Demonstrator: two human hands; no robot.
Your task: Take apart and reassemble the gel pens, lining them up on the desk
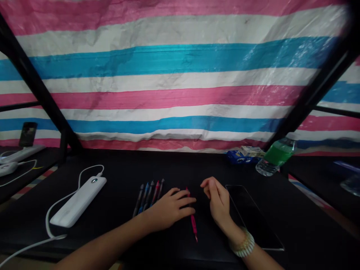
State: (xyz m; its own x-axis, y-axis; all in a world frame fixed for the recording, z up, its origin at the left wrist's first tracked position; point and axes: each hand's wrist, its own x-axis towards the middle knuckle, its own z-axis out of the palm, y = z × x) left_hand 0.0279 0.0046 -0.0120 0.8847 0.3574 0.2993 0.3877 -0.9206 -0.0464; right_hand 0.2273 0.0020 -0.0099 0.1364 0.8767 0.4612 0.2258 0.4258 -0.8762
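A pink pen [193,224] lies on the black table, its pointed end toward me. My left hand [174,208] rests palm down across the pen's upper part, fingers stretched out and spread, not wrapped round it. To its left, several pens [146,197] with dark, blue and red parts lie side by side; my left hand and forearm hide some of their lower ends. Right of the pink pen is my right hand [218,202], its fingers curled in and thumb against them, with nothing seen in them. A beaded bracelet [244,243] circles that wrist.
A dark tablet-like slab [253,217] lies beside my right hand. Farther left is a white power bank [78,202] with a white cable [47,213]. At the back right are a bottle with a green label [277,155] and small blue packets [239,156]. Striped sheeting [180,82] hangs behind.
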